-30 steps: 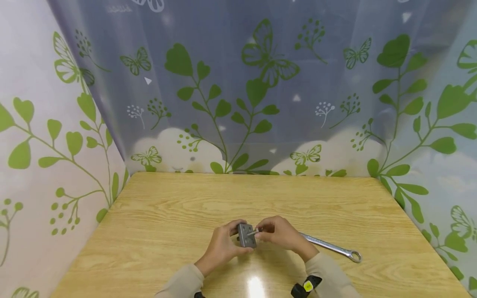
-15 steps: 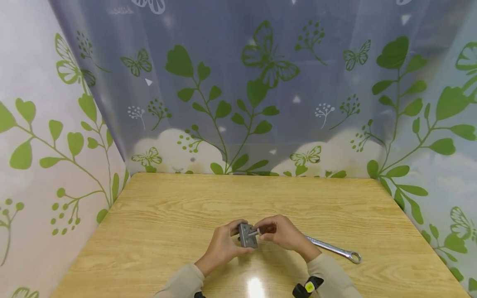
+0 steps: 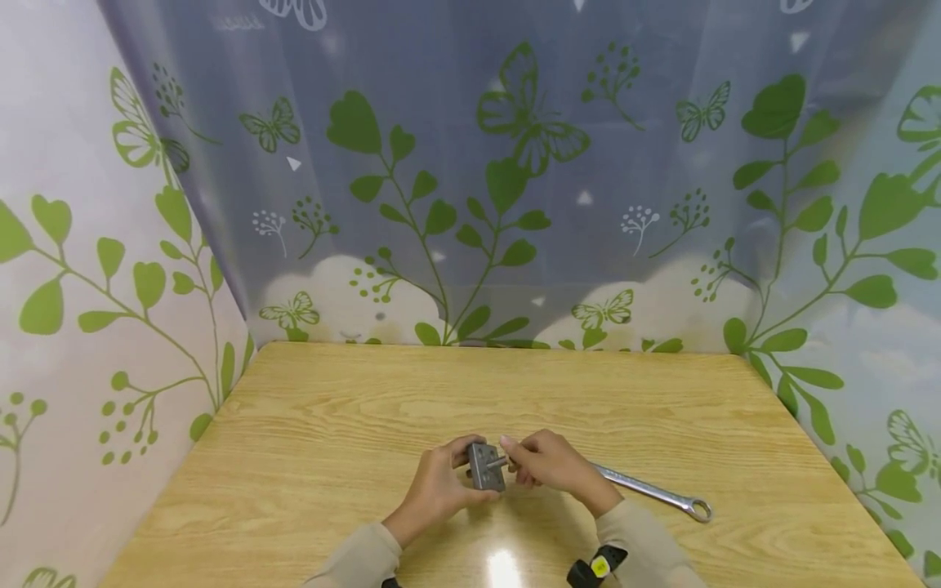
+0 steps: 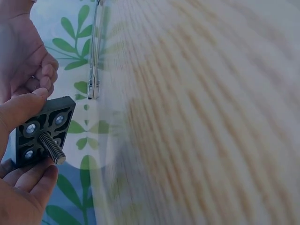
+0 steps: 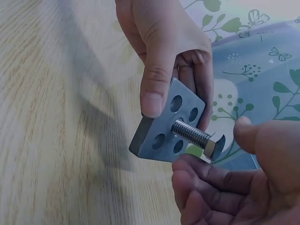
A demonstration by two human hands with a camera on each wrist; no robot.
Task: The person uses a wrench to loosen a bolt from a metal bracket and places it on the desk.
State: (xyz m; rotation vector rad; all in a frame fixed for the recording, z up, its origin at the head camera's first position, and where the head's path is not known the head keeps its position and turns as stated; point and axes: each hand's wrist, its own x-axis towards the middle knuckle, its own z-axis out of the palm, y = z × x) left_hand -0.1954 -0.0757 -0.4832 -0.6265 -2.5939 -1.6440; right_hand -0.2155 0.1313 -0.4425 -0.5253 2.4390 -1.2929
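Observation:
My left hand (image 3: 439, 480) grips a small grey square metal block (image 3: 483, 480) by its edges, thumb on one side and fingers on the other. Several round holes show on its face in the right wrist view. A threaded bolt (image 5: 191, 133) passes through its centre, and the hex head (image 5: 215, 148) sticks out toward my right hand (image 3: 553, 465). From the left wrist view, the bolt's threaded end (image 4: 55, 151) protrudes on the far face. Around the head, my right thumb (image 5: 246, 133) and fingers stand apart, with a gap between thumb and head.
On the wooden table (image 3: 331, 408), a chrome combination wrench (image 3: 650, 488) lies to the right, its near part hidden behind my right hand. Patterned curtains (image 3: 441, 204) with green leaves and butterflies enclose the table at the back and both sides.
My right fingers pinched the bolt's head before; now they have parted from it, and the thumb has moved upward. My left hand holds the block in almost the same place.

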